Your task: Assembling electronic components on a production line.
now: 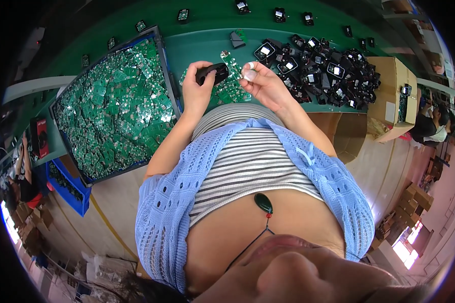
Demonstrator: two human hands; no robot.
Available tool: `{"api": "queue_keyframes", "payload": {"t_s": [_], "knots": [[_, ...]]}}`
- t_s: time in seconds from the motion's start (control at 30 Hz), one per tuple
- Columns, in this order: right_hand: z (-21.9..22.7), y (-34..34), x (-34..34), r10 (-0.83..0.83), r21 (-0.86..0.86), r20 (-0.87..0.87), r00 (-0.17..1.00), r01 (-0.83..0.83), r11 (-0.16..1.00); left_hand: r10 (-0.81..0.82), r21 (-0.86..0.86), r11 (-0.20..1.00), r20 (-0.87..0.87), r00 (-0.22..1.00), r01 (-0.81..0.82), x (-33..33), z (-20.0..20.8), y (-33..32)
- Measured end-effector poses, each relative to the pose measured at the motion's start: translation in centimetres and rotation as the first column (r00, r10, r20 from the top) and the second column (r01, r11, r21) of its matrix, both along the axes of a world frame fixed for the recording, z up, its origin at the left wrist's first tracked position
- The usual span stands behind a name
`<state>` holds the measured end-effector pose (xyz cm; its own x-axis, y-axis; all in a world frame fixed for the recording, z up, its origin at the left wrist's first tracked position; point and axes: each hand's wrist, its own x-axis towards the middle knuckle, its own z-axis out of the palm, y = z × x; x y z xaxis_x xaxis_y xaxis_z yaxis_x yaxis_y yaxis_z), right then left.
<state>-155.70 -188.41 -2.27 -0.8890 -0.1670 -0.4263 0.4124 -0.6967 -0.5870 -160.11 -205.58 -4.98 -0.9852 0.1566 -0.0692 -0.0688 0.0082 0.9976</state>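
My left hand (198, 87) is closed around a black plastic housing (217, 73), held just above the table edge in front of my striped top. Facing it, my right hand (266, 87) wears white covers on the thumb and a fingertip. Its fingers pinch the edge of a small green circuit board (231, 63), which stands tilted beside the housing, its far end pointing away from me. Beneath and between both hands lie several loose green circuit boards (231, 92). Further back on the table rests a dark housing (236, 39) with a green board next to it.
Left of me, a dark-rimmed tray (168, 76) is heaped with green boards. A pile of black housings (333, 76) lies at right, beside a cardboard box (387, 93). Spaced-out housings sit on a green belt (212, 15) behind. A blue bin (81, 202) stands lower left.
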Motion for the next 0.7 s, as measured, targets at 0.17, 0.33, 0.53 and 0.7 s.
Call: {"api": "queue_keyframes", "payload": {"t_s": [0.17,0.33,0.53,0.7], "knots": [[-0.2,0.1,0.1,-0.004,0.015,-0.004,1.0,0.004,1.0,-0.013,-0.046,0.999,-0.031,0.999,0.012,0.0,-0.1,0.1],[-0.3,0.0,0.2,-0.011,0.021,-0.013,1.0,0.011,1.0,-0.024,0.003,1.0,0.014,1.0,0.024,0.1,0.4,0.2],[0.7,-0.8,0.8,0.024,0.272,-0.06,0.998,-0.007,0.962,-0.055,0.161,0.986,0.132,0.99,0.034,0.4,1.3,0.6],[0.7,-0.8,1.0,0.006,0.369,-0.052,0.999,0.013,0.929,-0.162,0.401,0.916,0.421,0.893,-0.023,0.9,2.9,0.8]]}}
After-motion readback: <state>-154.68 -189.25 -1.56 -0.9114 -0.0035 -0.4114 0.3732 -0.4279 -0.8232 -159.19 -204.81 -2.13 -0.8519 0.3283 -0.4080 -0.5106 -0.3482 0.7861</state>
